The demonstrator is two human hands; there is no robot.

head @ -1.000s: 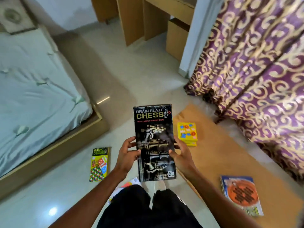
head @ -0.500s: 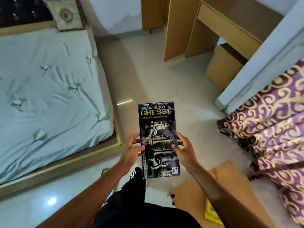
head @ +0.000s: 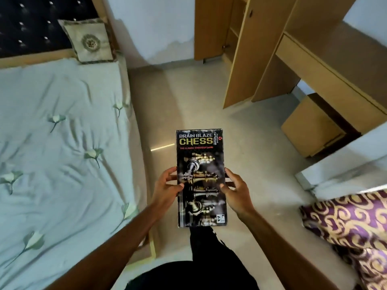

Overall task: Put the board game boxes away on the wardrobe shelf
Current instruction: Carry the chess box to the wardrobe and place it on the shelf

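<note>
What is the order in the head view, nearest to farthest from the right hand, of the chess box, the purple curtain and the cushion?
1. chess box, in the right hand.
2. purple curtain, lower right.
3. cushion, far upper left.

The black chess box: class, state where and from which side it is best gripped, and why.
Grip the flat black cardboard chess box on its long edges near mid-length, from left and right, as the left hand and right hand do: it's narrow.
</note>
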